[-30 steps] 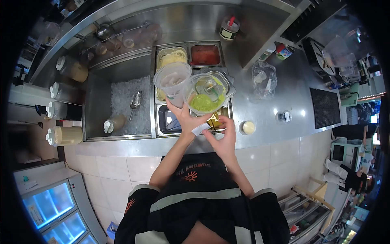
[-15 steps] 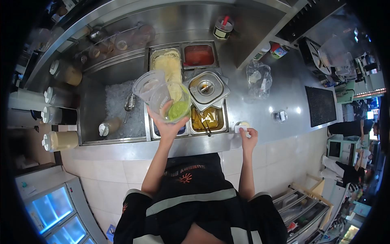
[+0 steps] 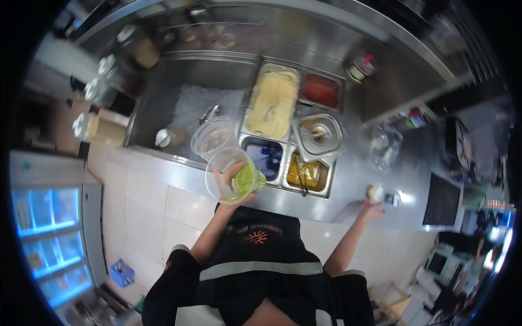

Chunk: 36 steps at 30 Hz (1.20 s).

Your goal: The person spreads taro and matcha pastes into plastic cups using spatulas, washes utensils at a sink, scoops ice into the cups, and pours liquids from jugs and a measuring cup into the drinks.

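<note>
My left hand (image 3: 239,204) is closed around a clear plastic cup (image 3: 217,176) with green puree inside, tilted so its mouth faces up toward me. A second clear plastic cup (image 3: 213,136) sits against it, farther from my body; its rim shows. My right hand (image 3: 372,211) is at the counter's front edge, close to a small round whitish-yellow item (image 3: 374,192). Motion smears its fingers, and whether they touch that item is unclear. Just right of it stands a small clear container (image 3: 392,199).
An ice bin (image 3: 209,100) holds a metal scoop (image 3: 211,113) and a bottle (image 3: 169,137). Beside it are pans of pale yellow (image 3: 272,103), red (image 3: 321,90) and amber (image 3: 303,171) food, plus a lidded steel pan (image 3: 317,133). A plastic bag (image 3: 385,146) lies rightward. Bottles (image 3: 100,130) line the left.
The whole view has turned and blurred. My left hand has drawn the cups closer to my body. My right hand has shifted rightward in the view, and the small whitish item now lies just beyond its fingers.
</note>
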Each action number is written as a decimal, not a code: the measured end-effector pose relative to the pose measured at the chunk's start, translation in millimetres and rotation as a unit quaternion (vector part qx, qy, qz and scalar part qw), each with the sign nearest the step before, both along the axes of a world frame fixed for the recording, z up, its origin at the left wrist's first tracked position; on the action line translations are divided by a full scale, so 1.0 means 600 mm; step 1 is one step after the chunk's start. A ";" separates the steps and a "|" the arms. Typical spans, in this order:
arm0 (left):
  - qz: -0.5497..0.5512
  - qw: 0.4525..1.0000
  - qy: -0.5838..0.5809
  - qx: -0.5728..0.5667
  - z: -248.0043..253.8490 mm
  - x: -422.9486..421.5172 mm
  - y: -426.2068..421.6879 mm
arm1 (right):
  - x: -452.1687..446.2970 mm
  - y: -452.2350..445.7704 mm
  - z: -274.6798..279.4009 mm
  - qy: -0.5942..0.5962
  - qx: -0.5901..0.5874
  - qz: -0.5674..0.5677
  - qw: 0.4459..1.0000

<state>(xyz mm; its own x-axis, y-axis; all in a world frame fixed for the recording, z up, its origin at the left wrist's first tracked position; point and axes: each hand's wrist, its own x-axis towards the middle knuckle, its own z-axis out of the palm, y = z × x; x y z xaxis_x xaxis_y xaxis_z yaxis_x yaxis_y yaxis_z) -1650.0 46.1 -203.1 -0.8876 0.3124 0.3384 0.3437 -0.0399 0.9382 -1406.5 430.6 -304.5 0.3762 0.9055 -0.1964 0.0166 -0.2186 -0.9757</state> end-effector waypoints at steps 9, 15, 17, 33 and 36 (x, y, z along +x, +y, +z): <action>0.335 0.936 -0.112 0.006 -0.006 -0.051 -0.239 | -0.392 -0.310 0.150 -0.142 0.297 0.484 0.811; 0.461 0.866 -0.012 -0.194 -0.075 -0.165 -0.444 | -0.664 -0.602 0.108 -0.113 0.228 0.734 0.630; 0.471 0.862 -0.019 -0.187 -0.126 -0.213 -0.518 | -0.743 -0.666 0.005 -0.179 0.149 0.770 0.594; 0.431 0.803 -0.317 -0.261 -0.308 -0.174 -0.719 | -1.011 -0.775 -0.478 -0.204 -0.475 0.531 0.671; 0.413 0.803 -0.347 -0.253 -0.296 -0.174 -0.724 | -0.953 -0.604 -0.558 -0.555 -0.034 0.624 0.549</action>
